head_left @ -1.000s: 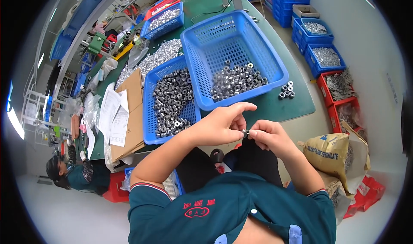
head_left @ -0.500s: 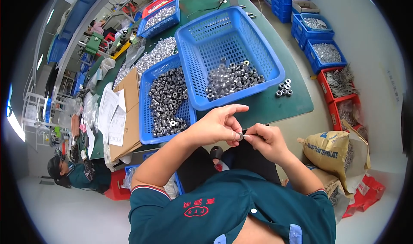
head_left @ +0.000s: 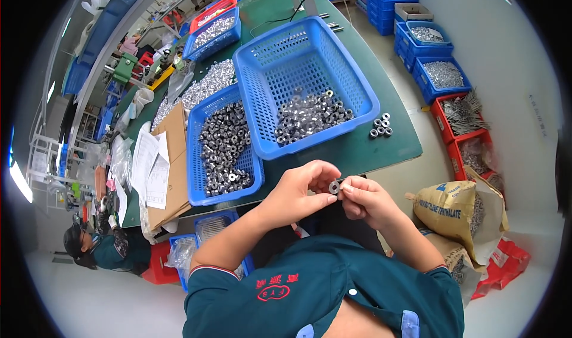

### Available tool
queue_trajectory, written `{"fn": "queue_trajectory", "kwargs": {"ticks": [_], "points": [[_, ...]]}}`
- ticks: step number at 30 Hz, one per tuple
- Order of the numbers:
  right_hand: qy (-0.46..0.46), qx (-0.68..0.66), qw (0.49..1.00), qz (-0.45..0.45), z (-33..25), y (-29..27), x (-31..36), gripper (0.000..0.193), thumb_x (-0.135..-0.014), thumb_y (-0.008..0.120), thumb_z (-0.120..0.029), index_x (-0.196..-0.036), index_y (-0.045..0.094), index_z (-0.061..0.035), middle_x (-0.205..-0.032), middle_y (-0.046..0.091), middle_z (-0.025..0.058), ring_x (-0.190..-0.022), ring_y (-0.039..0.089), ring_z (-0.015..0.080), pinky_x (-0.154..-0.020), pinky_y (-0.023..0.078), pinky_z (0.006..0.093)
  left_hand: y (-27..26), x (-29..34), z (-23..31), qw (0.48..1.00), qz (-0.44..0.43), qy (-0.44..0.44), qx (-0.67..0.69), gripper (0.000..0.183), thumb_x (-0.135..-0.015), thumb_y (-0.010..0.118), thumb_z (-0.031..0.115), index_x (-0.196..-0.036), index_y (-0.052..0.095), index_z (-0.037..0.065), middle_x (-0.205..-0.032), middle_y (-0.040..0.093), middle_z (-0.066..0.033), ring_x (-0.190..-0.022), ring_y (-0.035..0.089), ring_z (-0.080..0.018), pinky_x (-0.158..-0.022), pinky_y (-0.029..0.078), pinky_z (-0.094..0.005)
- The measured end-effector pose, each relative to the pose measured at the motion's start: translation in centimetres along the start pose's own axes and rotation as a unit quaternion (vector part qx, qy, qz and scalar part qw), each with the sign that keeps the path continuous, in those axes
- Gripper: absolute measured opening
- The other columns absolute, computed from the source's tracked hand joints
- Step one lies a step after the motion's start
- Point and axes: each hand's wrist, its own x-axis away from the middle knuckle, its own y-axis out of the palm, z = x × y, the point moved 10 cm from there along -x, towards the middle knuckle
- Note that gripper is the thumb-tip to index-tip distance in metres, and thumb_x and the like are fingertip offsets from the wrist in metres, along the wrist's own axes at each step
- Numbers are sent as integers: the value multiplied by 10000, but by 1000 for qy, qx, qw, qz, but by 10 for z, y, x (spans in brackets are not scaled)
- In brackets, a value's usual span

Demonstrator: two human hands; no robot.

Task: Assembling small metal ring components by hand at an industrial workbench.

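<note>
In front of my body, my right hand [head_left: 370, 202] pinches a small grey metal ring [head_left: 334, 187] between thumb and forefinger, its round hole showing. My left hand [head_left: 305, 190] curves around the ring's other side, thumb and fingers apart; it does not appear to grip the ring. Beyond the hands stands a large blue perforated basket [head_left: 357, 108] with a heap of similar metal rings [head_left: 310, 116] at its near end. A narrower blue basket [head_left: 193, 153] to its left holds many more dark rings [head_left: 225, 141].
Several loose rings [head_left: 381, 125] lie on the green table [head_left: 396, 144] right of the large basket. Cardboard and papers [head_left: 159, 177] lie at left, beside a pile of shiny parts [head_left: 205, 84]. Sacks [head_left: 444, 204] and bins [head_left: 450, 114] line the right. Another person [head_left: 113, 248] sits at far left.
My left thumb and fingers have parted from the ring, which now faces up in my right fingertips. Both hands have shifted slightly, and the whole view has moved a little.
</note>
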Motion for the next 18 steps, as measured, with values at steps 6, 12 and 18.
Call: {"fn": "queue_trajectory", "kwargs": {"ticks": [6, 12, 18], "points": [[-4, -59, 997, -47, 17, 9, 10, 176, -960, 549, -236, -929, 561, -63, -661, 476, -23, -552, 377, 56, -494, 280, 206, 9, 25, 15, 981, 50, 129, -135, 227, -763, 711, -10, -977, 637, 12, -936, 657, -100, -793, 647, -173, -682, 527, -292], [-77, 29, 996, -25, 23, 6, 15, 111, -947, 560, -170, -951, 567, -59, -735, 547, -9, -659, 499, 54, -562, 386, 200, 17, 44, 25, 954, 83, 220, -184, 293, -723, 727, -40, -997, 639, 11, -906, 668, -119, -811, 663, -249, -687, 530, -307], [-38, -41, 997, -61, 39, 17, 12, 177, -953, 562, -213, -892, 564, -47, -664, 556, 19, -545, 499, 74, -476, 376, 203, 15, 55, 24, 946, 92, 249, -187, 310, -723, 712, -65, -1013, 632, 8, -920, 668, -116, -829, 666, -262, -702, 536, -319]]}}
